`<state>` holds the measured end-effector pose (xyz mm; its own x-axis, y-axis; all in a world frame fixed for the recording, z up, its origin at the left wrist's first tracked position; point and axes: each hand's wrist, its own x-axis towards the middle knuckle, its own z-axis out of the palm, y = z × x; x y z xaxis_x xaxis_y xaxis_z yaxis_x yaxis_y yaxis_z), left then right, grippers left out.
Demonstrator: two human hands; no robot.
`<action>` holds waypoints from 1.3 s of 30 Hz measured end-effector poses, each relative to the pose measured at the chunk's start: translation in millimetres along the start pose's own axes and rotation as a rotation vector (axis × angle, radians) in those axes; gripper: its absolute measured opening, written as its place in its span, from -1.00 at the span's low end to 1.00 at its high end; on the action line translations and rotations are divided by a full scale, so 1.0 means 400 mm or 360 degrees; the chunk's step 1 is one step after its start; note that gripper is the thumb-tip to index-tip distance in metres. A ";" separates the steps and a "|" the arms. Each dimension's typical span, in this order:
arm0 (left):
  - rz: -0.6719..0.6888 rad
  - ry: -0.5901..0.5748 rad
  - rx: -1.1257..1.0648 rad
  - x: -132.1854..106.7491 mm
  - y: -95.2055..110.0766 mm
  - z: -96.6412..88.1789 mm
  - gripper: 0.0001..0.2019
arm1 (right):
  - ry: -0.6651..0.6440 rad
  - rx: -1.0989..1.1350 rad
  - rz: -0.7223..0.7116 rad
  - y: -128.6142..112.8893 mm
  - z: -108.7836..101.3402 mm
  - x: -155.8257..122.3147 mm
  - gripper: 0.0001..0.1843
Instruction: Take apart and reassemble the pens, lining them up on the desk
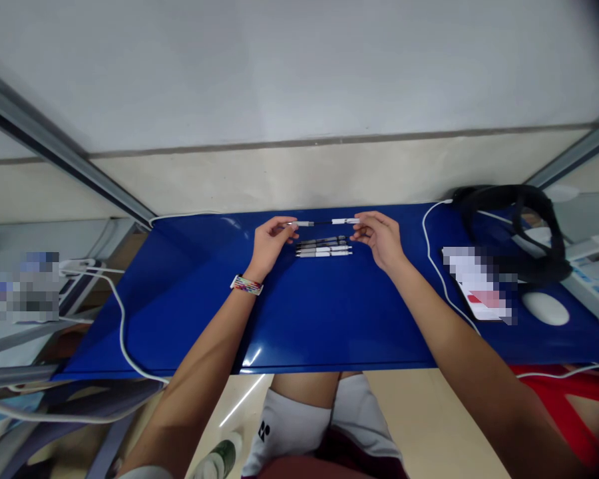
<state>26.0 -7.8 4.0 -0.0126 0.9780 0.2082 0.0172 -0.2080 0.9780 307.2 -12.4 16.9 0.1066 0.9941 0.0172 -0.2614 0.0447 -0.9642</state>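
Above the far part of the blue table (329, 313), my left hand (272, 241) pinches the grey front piece (304, 224) of a pen. The white rear barrel (345, 221) of that pen is between the fingertips of my right hand (379, 236). A thin dark refill (323, 222) shows in the gap between the two pieces, which lie in one line. Just below, several pens (323, 252) lie side by side on the table, some dark and some white. Both hands are closed at the fingertips, and neither touches those pens.
A phone (479, 293), a white computer mouse (546, 309) and a black headband-like device (549, 233) lie at the right. White cables (429, 249) run across both sides. A wall (299, 173) stands behind the table. A bottle (219, 459) is on the floor.
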 end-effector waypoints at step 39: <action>0.0020 0.0259 0.0006 0.008 0.003 -0.001 -0.56 | 0.0063 -0.0172 -0.0193 0.002 -0.028 0.017 -0.83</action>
<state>25.6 -4.7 5.8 -0.1740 0.9598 0.2203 0.0224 -0.2197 0.9753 318.4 -6.8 13.1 0.1693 0.9774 0.1267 -0.1399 0.1511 -0.9786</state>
